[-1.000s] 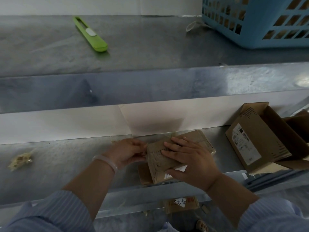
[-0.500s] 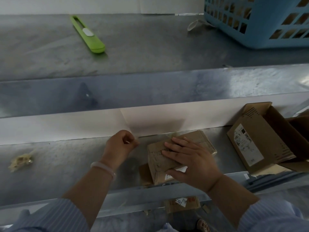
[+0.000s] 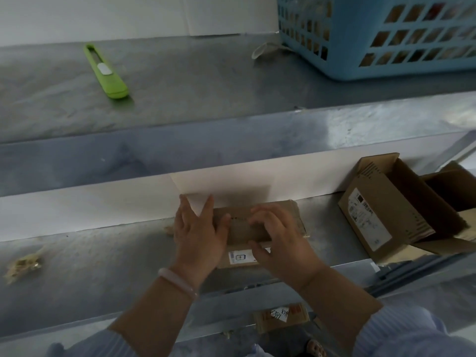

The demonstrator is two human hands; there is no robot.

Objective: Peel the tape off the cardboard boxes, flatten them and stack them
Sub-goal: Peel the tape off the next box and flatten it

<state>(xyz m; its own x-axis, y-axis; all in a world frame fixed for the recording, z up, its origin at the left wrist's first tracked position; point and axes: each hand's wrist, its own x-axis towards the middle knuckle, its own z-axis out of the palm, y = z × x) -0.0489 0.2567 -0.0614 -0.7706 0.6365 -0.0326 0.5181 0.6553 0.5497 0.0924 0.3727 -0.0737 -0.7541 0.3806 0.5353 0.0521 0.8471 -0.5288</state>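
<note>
I have the flattened box lying on the lower counter, about midway along it and close to the white back wall, with a printed label facing me on its near side. My left hand lies flat on the box's left end, fingers straight and spread wide. My right hand sits on the right half with fingers bent, tips on the cardboard and thumb at the near edge. It is blurred, so I cannot tell whether it grips or only presses. Open cardboard boxes stand at the counter's right end and a tape scrap lies near its left end. On the upper counter are a green cutter and a blue basket.
</note>
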